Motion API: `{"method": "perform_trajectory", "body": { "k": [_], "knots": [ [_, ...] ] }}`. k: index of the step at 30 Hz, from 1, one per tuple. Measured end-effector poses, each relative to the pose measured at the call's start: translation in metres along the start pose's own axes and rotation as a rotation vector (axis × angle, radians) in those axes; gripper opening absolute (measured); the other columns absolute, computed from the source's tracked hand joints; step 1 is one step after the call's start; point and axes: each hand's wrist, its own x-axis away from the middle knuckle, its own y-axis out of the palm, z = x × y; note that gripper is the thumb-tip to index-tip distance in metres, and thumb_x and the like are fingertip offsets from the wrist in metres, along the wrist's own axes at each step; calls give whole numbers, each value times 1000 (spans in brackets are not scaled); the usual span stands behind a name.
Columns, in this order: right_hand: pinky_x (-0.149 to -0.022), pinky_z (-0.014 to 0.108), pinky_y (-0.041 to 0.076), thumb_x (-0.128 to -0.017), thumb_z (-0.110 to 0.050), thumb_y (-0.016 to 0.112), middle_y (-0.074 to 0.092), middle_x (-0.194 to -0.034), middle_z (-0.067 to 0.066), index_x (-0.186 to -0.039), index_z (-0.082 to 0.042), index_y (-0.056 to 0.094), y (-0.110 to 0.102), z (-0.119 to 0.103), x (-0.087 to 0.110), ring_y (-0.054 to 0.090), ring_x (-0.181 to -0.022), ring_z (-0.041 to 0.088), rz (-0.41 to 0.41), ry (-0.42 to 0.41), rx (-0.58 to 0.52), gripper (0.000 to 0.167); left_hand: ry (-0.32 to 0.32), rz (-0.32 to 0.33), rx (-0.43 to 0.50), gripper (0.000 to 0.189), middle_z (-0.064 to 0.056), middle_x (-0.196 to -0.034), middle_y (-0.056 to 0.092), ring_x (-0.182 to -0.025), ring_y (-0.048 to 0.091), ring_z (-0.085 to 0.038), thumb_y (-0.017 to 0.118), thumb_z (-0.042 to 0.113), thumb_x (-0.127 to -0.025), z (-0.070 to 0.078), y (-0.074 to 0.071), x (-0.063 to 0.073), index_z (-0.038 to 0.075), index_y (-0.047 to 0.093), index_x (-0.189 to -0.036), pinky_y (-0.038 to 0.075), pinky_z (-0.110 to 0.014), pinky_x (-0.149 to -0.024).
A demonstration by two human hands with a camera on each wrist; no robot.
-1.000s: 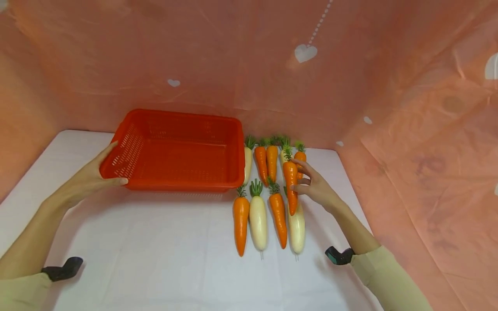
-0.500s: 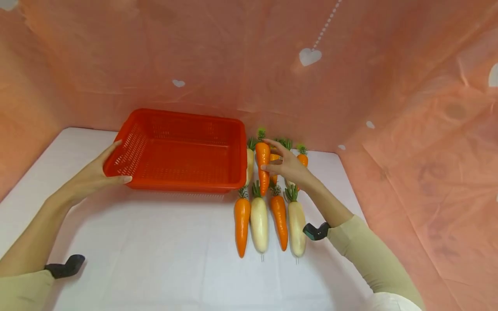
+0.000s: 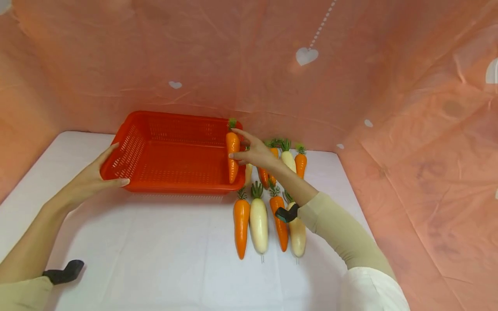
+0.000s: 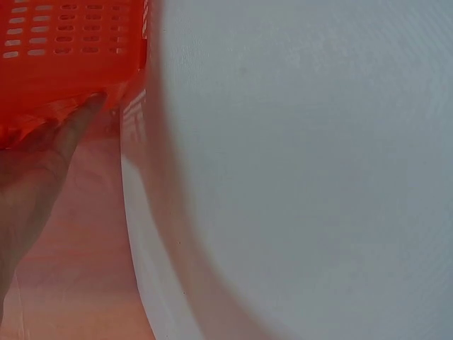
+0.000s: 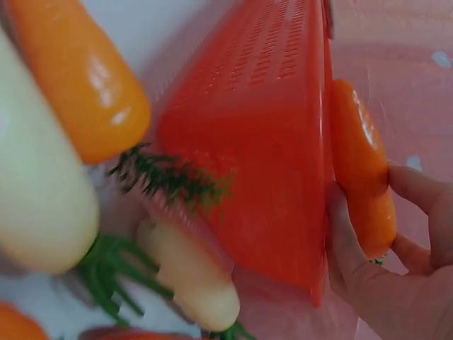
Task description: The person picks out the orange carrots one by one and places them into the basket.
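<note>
A red plastic basket [image 3: 175, 160] with slotted sides stands at the back left of the table, with nothing in it. My left hand [image 3: 87, 179] grips its left end, thumb along the front corner of the rim and the other fingertips partly hidden behind the edge. In my right hand [image 3: 256, 151] is an orange carrot [image 3: 233, 151] with a green top, pinched between thumb and fingers. It hangs above the basket's right end, tip toward me. The right wrist view shows this carrot [image 5: 361, 159] just over the rim of the basket [image 5: 262, 170].
To the right of the basket, carrots [image 3: 241, 224] and white radishes [image 3: 258, 224] lie in two rows. The right forearm covers part of the back row, which ends in another carrot [image 3: 301, 164]. White cloth [image 3: 155, 250] covers the table; a pink curtain [image 3: 233, 56] hangs behind.
My right hand has carried the carrot leftward from the right side of the vegetable rows to over the basket's right end. The left hand has stayed on the basket.
</note>
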Motion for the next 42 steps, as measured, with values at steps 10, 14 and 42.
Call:
{"method": "perform_trajectory", "body": {
  "k": [10, 14, 42],
  "knots": [
    [-83, 37, 59, -90, -6, 73, 50, -137, 21, -156, -25, 33, 38, -13, -33, 67, -101, 29, -48, -20, 4, 80, 8, 1, -7, 103, -26, -162, 2, -137, 16, -52, 68, 27, -94, -2, -2, 0, 30, -12, -159, 27, -78, -99],
    [-85, 39, 58, -89, -6, 74, 55, -131, 20, -157, -23, 32, 50, -11, -48, 67, -98, 28, -66, -29, -27, 81, 9, 13, -37, 105, -28, -162, 3, -138, 16, -56, 70, 30, -92, 1, -1, -2, 31, -10, -159, 24, -79, -99],
    [-60, 39, 61, -87, -6, 76, 60, -114, 6, -152, -28, 40, 165, -43, -111, 68, -71, 19, -20, 116, -12, 78, -44, 2, -21, 101, -25, -163, 1, -139, 14, -54, 65, 37, -94, 5, 2, 3, 32, -13, -158, 25, -79, -99]
  ]
}}
